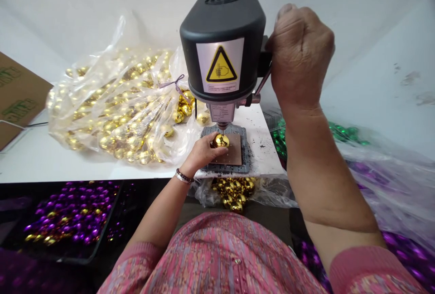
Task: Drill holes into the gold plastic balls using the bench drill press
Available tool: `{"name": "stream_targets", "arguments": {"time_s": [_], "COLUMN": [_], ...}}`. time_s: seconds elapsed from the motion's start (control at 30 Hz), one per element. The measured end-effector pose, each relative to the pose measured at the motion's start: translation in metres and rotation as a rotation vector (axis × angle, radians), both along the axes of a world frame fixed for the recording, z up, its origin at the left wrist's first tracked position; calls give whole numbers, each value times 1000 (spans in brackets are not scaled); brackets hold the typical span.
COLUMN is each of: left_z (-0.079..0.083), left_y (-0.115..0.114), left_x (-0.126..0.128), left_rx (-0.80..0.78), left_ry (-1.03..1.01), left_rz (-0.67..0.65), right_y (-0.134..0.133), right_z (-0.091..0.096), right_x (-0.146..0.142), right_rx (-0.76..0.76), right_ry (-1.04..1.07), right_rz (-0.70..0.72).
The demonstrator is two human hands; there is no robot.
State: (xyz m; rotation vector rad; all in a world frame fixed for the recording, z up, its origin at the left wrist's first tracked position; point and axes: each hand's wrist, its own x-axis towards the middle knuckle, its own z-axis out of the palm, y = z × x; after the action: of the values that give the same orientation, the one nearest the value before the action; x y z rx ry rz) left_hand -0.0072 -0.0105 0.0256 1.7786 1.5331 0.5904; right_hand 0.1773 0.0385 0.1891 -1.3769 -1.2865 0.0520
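Note:
A shiny gold ball (222, 141) rests on a brown board (234, 153) upon the base of a black drill press (222, 26). My left hand (204, 151) grips the ball from its left side, thumb in front. Straight above, the drill's chuck (222, 125) points down, its bit at the top of the ball; whether it has gone in I cannot tell. High on the right, my right hand (301, 54) is closed around the press's feed lever (264, 80), and the grip itself is hidden inside the fist.
Left on the white table (20, 165) lies a large clear bag (112, 103) of gold balls, beside a cardboard box (20, 94). Dark shavings surround the press base. Gold balls (234, 192) sit below the table edge; purple balls (78, 212) fill a lower-left tray, and green ones (346, 133) lie right.

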Motion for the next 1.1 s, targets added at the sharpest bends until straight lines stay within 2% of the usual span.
{"name": "stream_targets", "arguments": {"time_s": [0.33,0.43,0.57,0.67,0.8,0.97,1.1], "left_z": [-6,-7,-9,-11,-16,-21,-23], "left_y": [2,2,1,2,3,5,5], "left_x": [5,5,4,5,6,5,4], "left_rx": [47,13,-5,-12,-11,9,14], "left_ry": [20,-6,-34,-76,-104,-118,-112], "left_rz": [-72,-64,-51,-49,-30,-59,-81], "right_y": [1,-4,-28,-53,-78,-90,-94], "right_z": [1,-3,-22,-44,-63,-59,-65], "right_x": [-1,1,3,5,8,8,3], "right_rx": [-1,67,320,383,294,173,166], "right_ry": [8,-8,-15,-130,-259,-282,-275], "right_rz": [3,44,143,108,71,95,81]}}
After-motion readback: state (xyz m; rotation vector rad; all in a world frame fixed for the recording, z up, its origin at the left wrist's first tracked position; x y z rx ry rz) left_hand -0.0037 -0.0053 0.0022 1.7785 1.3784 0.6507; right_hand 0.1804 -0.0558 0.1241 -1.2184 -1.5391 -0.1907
